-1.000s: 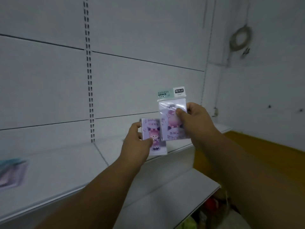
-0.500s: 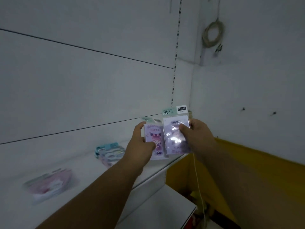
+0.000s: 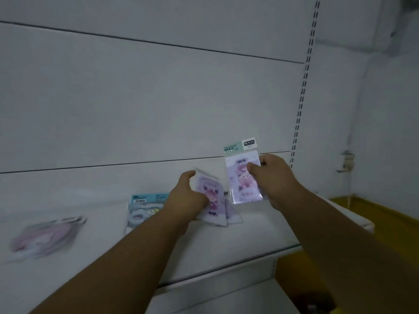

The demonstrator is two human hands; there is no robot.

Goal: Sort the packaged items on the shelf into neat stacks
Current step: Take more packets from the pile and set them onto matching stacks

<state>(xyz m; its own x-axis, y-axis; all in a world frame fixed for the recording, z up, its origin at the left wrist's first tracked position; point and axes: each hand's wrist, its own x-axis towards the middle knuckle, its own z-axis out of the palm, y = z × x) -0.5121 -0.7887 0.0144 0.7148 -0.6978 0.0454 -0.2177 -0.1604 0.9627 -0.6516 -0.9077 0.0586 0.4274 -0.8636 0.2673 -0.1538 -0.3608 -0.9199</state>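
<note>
The white shelf (image 3: 249,241) runs across the view, in front of a white back panel (image 3: 158,98) with a slotted upright (image 3: 302,94) at its right. Three groups of packets lie or stand on the shelf. At the far left there is a blurred pink packet (image 3: 43,239), lying flat and well apart from the hands. Nearer the middle lies a teal-topped packet (image 3: 145,207), just beside the left forearm.

The left hand (image 3: 188,198) has its thumb and fingers closed on a small stack of purple cartoon packets (image 3: 210,198). This stack leans, with its lower edge touching the shelf; how many packets it has I cannot tell.

The right hand (image 3: 272,177) pinches one more purple packet with a green header (image 3: 243,175), thumb on the front. The packet is upright, its long axis vertical, above the shelf, just to the right of the stack and not touching it.

So the coming move turns on this relation: the held packet must go left and down onto the stack, and the right hand is the nearer one. I judge the leaning stack could slide during this.
</note>
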